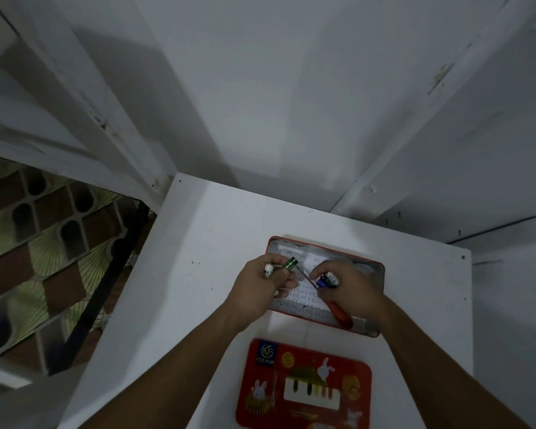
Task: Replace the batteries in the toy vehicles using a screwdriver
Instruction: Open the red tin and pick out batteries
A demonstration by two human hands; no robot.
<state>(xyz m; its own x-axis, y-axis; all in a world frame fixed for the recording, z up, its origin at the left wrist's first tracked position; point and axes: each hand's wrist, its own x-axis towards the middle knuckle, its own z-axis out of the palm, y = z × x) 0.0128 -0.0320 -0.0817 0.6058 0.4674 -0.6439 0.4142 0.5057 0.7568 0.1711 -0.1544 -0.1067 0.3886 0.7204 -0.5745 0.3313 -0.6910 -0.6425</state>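
An open red tin (pixel 379 267) lined with patterned paper lies on the white table (pixel 198 243). Over its left end my left hand (pixel 260 289) pinches a green battery (pixel 291 263) at the fingertips, and a white battery (pixel 268 270) shows between its fingers. My right hand (pixel 350 289) hovers over the tin's right half and grips a blue and silver battery (pixel 328 280) together with a screwdriver (pixel 338 311), whose red handle points toward me and whose dark shaft reaches toward the left hand. No toy vehicle is in view.
The tin's red lid (pixel 304 385), printed with rabbits and piano keys, lies on the table close to me. White walls enclose the table at the back and right. A patterned mattress (pixel 44 258) lies beyond the table's left edge.
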